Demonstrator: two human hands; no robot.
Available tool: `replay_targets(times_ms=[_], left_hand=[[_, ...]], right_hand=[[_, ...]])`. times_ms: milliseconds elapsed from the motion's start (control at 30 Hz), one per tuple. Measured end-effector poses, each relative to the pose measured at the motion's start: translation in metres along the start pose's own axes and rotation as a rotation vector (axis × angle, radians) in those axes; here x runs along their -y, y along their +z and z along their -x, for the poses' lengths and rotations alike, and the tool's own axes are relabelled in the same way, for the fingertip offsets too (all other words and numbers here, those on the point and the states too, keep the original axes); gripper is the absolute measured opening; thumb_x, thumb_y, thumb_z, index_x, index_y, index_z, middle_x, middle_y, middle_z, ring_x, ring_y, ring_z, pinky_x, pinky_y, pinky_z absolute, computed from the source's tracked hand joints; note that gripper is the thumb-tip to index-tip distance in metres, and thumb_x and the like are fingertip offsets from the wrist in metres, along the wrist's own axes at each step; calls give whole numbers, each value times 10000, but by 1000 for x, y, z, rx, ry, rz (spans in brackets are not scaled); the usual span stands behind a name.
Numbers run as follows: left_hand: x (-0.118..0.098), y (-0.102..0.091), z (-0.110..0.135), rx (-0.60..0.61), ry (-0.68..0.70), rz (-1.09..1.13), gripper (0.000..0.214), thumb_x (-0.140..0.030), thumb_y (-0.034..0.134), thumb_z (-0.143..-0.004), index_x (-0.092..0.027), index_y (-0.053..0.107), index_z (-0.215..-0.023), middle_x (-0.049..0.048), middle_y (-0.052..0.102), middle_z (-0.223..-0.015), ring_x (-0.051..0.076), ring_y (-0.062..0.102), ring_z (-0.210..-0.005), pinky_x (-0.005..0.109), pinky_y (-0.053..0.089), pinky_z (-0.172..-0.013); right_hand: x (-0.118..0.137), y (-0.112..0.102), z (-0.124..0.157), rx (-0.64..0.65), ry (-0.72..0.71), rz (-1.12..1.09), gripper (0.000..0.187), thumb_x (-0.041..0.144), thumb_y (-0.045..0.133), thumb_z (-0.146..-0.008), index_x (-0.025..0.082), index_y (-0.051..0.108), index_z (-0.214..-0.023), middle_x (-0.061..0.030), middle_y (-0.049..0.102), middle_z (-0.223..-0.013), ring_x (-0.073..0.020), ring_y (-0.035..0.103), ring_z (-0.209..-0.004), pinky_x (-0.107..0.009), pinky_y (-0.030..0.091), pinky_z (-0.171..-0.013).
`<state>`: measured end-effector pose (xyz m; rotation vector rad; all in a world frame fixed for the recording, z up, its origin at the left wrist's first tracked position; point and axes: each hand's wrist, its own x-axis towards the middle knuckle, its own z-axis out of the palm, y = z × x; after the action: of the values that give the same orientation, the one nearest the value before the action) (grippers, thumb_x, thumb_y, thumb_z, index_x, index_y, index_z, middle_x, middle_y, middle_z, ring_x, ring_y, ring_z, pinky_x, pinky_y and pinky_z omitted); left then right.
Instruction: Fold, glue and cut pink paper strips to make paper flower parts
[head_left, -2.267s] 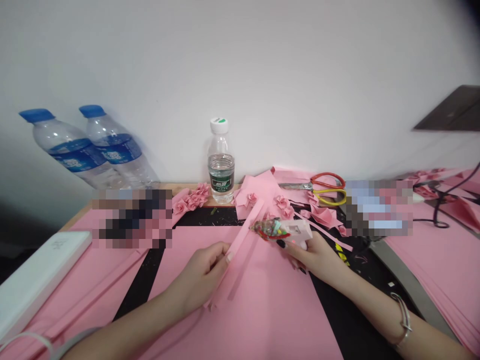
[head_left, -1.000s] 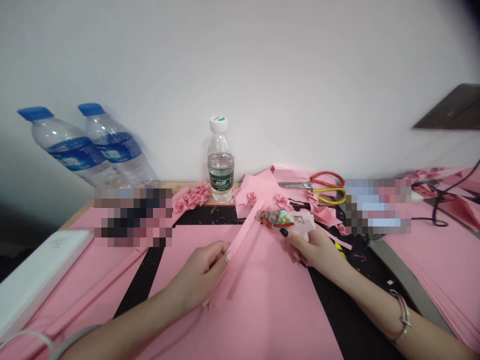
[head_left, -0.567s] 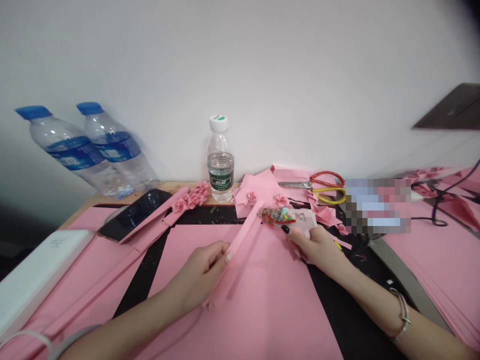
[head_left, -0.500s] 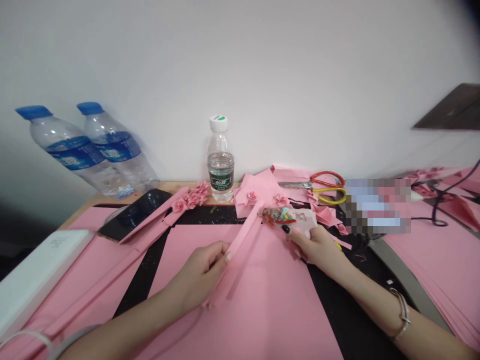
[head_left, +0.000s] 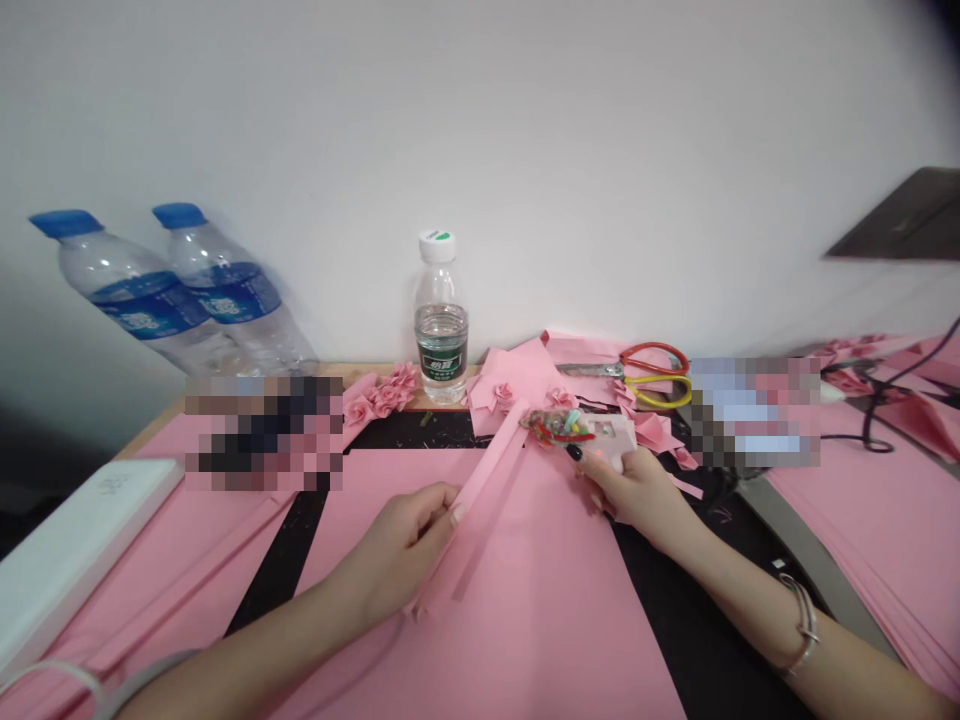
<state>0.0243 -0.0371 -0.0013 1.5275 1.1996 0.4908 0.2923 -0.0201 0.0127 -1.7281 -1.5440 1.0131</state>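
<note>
A folded pink paper strip is pinched by my left hand near its lower end and slants up toward the paper flowers. My right hand is closed around a pale handheld tool with a small window. The tool's multicoloured, crusted front points left, close to the strip's upper end; whether they touch I cannot tell. Two small pink paper roses lie just beyond, on cut pink paper. Beneath both hands lies a large pink sheet.
Scissors with red and yellow handles lie behind my right hand. A small water bottle stands by the wall; two larger bottles lean at left. Paper roses, a white box, a cable and stacked pink paper lie around.
My right hand and the tool have shifted very slightly to the right. My left hand and the paper strip look the same.
</note>
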Motion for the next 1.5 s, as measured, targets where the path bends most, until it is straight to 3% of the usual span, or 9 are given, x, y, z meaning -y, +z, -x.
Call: replay_targets(times_ms=[700, 1033, 1500], left_hand=[[-2, 1, 0, 4, -22, 7, 280, -415, 423, -912, -191, 535, -788, -24, 497, -706, 146, 490, -629, 238, 416, -539], [-2, -1, -1, 3, 8, -33, 306, -425, 412, -921, -183, 544, -788, -27, 488, -683, 141, 443, -614, 244, 370, -562], [-1, 0, 1, 21, -3, 2, 289, -419, 408, -930, -193, 514, -785, -10, 550, -735, 152, 516, -644, 252, 437, -584]], right_hand=[[-18, -2, -6, -30, 41, 41, 577, 512, 498, -864, 196, 485, -382, -33, 505, -354, -105, 463, -358, -227, 328, -406], [-21, -1, -9, -63, 68, 27, 540, 500, 516, -851, 188, 510, -411, -51, 535, -373, -107, 455, -349, -229, 303, -383], [-18, -2, -7, -74, 59, 25, 534, 486, 509, -859, 188, 506, -415, -47, 546, -387, -107, 461, -360, -228, 317, -393]])
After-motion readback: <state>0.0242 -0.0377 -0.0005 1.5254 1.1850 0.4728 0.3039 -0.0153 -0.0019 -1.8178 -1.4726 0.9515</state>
